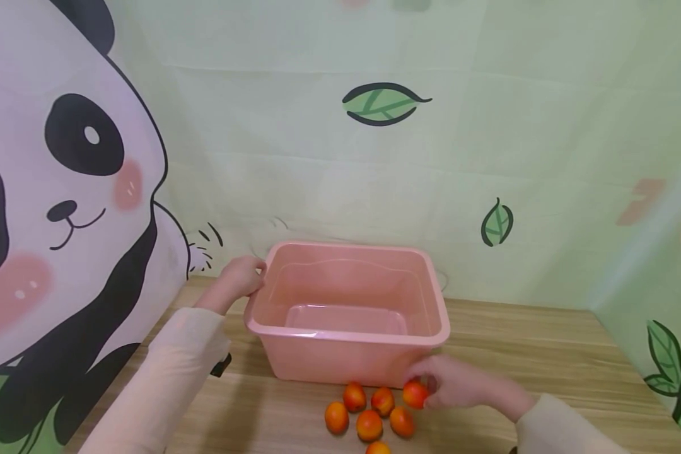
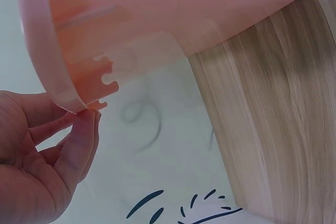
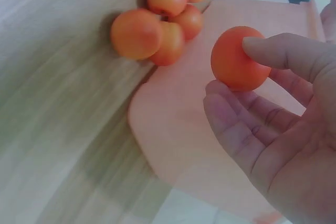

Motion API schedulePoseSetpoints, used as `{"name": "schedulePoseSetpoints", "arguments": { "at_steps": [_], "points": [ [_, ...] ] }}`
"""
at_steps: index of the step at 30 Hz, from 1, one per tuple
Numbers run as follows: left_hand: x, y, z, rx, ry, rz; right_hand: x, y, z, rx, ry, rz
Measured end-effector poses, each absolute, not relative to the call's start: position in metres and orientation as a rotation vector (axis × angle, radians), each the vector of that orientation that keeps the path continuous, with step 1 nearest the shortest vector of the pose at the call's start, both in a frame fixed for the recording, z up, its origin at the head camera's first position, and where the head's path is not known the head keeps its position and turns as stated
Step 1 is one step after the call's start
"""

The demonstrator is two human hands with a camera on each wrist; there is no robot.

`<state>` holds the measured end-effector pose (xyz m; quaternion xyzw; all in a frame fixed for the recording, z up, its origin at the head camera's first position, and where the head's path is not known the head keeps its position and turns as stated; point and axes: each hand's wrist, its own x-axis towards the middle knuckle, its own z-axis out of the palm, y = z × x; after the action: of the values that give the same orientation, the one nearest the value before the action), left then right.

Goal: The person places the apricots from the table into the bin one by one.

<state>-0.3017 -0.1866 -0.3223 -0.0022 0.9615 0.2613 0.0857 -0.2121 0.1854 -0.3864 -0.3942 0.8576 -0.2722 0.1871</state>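
Observation:
A pink plastic bin [image 1: 349,358] stands on the wooden table, its inside bare down to the floor. My left hand [image 1: 242,275] grips the rim at its left end; in the left wrist view, thumb and fingers [image 2: 79,140] pinch that rim. Beside the bin's front right corner, my right hand [image 1: 456,381] holds a small, smooth orange-red fruit [image 3: 239,59], nectarine-like, between thumb and fingertips. Several more such fruits lie in a loose cluster in front of the bin, among them a front one [image 1: 369,425] and a left one [image 1: 337,417].
The wooden tabletop [image 1: 522,353] extends to the right of the bin. Close behind the bin hangs a pale green cloth backdrop [image 1: 295,157] printed with leaves and a large panda [image 1: 74,208] on the left.

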Motion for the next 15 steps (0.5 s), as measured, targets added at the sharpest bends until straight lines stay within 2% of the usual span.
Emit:
{"name": "schedulePoseSetpoints", "arguments": {
  "at_steps": [4, 15],
  "points": [
    [-0.300, -0.187, -0.322, 0.014, 2.880, 0.759, -0.210, 0.180, -0.372, -1.141, 2.391, -0.743],
    [-0.300, -0.186, -0.319, 0.045, 2.897, 0.724, -0.206, 0.166, -0.339, -1.008, 2.270, -0.756]
  ]
}}
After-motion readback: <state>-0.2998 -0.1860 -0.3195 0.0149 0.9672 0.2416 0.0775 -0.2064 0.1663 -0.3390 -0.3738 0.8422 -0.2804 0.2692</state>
